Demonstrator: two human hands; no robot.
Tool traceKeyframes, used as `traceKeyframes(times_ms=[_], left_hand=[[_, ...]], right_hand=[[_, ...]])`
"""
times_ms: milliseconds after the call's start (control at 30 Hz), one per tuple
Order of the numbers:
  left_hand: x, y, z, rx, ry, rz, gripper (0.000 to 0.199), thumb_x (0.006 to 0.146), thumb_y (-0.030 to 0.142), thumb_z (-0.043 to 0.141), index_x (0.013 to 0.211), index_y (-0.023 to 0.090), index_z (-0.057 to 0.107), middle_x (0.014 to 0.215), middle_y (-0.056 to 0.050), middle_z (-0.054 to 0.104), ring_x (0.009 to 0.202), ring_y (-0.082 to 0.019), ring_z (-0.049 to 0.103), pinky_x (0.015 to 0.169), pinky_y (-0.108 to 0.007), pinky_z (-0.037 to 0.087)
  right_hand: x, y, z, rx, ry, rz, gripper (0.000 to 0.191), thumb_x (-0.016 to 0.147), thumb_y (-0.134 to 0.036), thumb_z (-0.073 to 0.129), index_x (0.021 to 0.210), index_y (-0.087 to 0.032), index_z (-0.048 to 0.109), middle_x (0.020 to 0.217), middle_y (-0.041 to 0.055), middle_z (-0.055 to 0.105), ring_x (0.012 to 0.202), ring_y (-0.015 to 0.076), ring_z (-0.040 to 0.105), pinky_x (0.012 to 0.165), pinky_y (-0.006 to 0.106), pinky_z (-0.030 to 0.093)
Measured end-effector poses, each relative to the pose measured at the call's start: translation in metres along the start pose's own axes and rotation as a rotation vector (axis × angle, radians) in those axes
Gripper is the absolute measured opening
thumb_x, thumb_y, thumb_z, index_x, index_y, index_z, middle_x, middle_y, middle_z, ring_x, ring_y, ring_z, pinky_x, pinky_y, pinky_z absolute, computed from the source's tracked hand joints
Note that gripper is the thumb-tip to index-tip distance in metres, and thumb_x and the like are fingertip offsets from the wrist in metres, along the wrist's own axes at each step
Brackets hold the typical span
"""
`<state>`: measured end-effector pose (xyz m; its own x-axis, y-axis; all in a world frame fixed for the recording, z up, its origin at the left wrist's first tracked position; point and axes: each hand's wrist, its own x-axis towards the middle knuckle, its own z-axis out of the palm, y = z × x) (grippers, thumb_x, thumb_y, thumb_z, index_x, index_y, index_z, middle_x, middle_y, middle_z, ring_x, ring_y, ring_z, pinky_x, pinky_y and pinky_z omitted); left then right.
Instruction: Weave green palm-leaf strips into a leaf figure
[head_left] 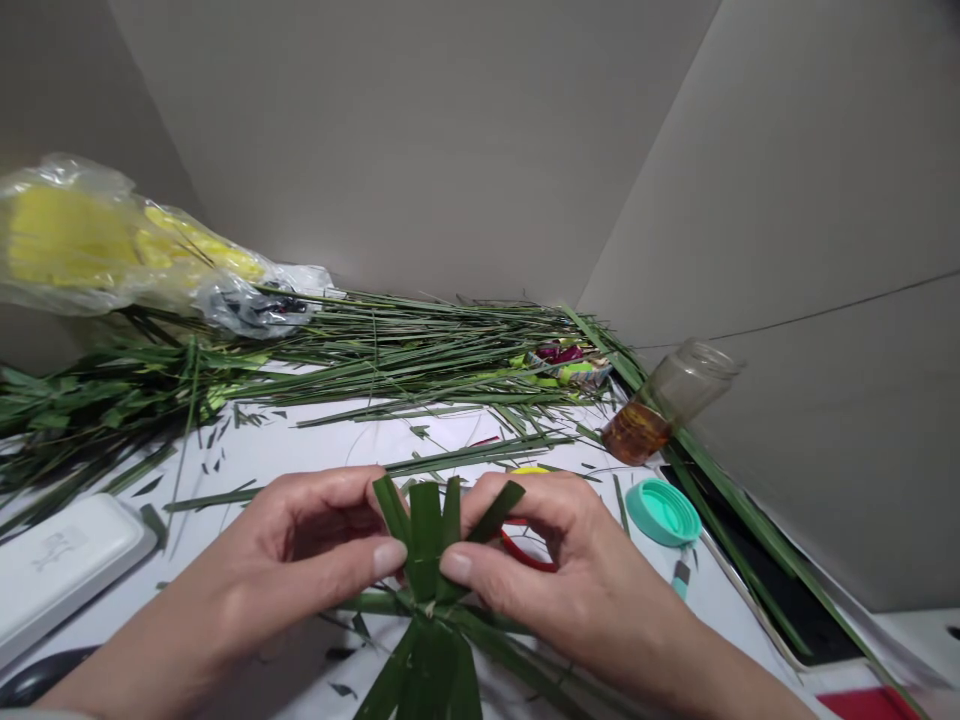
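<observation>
A cluster of green leaf strips (426, 540) fans out from a small knot at the lower middle, with strips pointing up, down and to both sides. My left hand (322, 555) pinches the upper strips between thumb and fingers from the left. From the right, my right hand (540, 560) grips the strips close to the middle, its thumb beside my left thumb. One short strip sticks out over my right fingers. Behind my right hand, red curved handles (527, 550) show in part.
Long green leaves (435, 345) lie piled along the back. A glass jar with amber liquid (637, 425), a teal lid (664, 512) and a dark tablet-like object (817, 620) are at right. At left are a white case (67, 570) and yellow items in plastic (71, 235).
</observation>
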<state>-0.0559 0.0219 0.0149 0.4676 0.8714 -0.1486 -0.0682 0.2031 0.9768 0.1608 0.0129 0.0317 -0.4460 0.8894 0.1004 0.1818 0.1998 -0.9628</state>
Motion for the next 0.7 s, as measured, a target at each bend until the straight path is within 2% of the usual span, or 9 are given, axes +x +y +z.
traceKeyframes(times_ms=[133,233,367,433,533,700], left_hand=[[0.002,0.001,0.003,0.036,0.037,0.031,0.005,0.076,0.031,0.083,0.080,0.030,0.081,0.080,0.003,0.079,0.074,-0.017,0.069,0.072,-0.021,0.055],[0.003,-0.003,0.004,0.100,0.027,0.100,0.008,0.074,0.025,0.083,0.078,0.029,0.078,0.080,0.003,0.078,0.078,-0.019,0.071,0.075,-0.023,0.056],[0.003,-0.007,0.001,0.181,0.028,0.122,0.017,0.074,0.019,0.082,0.085,0.031,0.079,0.084,0.003,0.080,0.085,-0.020,0.072,0.080,-0.024,0.056],[0.002,-0.005,0.000,0.265,0.006,0.109,0.017,0.078,0.019,0.079,0.087,0.033,0.082,0.085,0.004,0.081,0.085,-0.020,0.073,0.079,-0.023,0.055],[0.002,-0.002,-0.001,0.314,-0.024,0.102,0.025,0.077,0.018,0.079,0.094,0.036,0.083,0.092,0.006,0.083,0.087,-0.020,0.074,0.081,-0.022,0.054],[0.003,-0.003,-0.003,0.242,-0.029,0.131,0.028,0.080,0.017,0.078,0.100,0.036,0.083,0.098,0.004,0.084,0.092,-0.021,0.074,0.085,-0.024,0.055]], right_hand=[[0.000,-0.003,0.001,-0.007,0.037,0.023,0.014,0.082,-0.011,0.068,0.071,-0.018,0.066,0.067,-0.0063,0.062,0.065,0.0079,0.054,0.062,0.016,0.043],[0.000,-0.004,0.003,-0.005,0.028,0.059,0.013,0.083,-0.013,0.067,0.071,-0.018,0.067,0.069,-0.0047,0.063,0.068,0.0099,0.056,0.064,0.018,0.044],[0.000,-0.002,0.005,0.023,0.029,0.068,0.014,0.081,-0.013,0.068,0.069,-0.018,0.065,0.067,-0.0052,0.061,0.066,0.0093,0.053,0.062,0.017,0.043],[0.000,0.000,0.003,0.030,-0.011,0.042,0.015,0.083,-0.012,0.067,0.070,-0.018,0.065,0.064,-0.0068,0.057,0.062,0.0078,0.050,0.059,0.016,0.041],[0.000,-0.001,-0.004,-0.064,-0.099,0.018,0.013,0.087,-0.015,0.066,0.074,-0.018,0.068,0.066,-0.0062,0.060,0.063,0.0082,0.052,0.060,0.017,0.040],[-0.003,-0.002,-0.019,-0.260,-0.119,0.007,0.021,0.091,-0.019,0.066,0.070,-0.018,0.068,0.065,-0.0050,0.063,0.064,0.0097,0.056,0.064,0.021,0.040]])
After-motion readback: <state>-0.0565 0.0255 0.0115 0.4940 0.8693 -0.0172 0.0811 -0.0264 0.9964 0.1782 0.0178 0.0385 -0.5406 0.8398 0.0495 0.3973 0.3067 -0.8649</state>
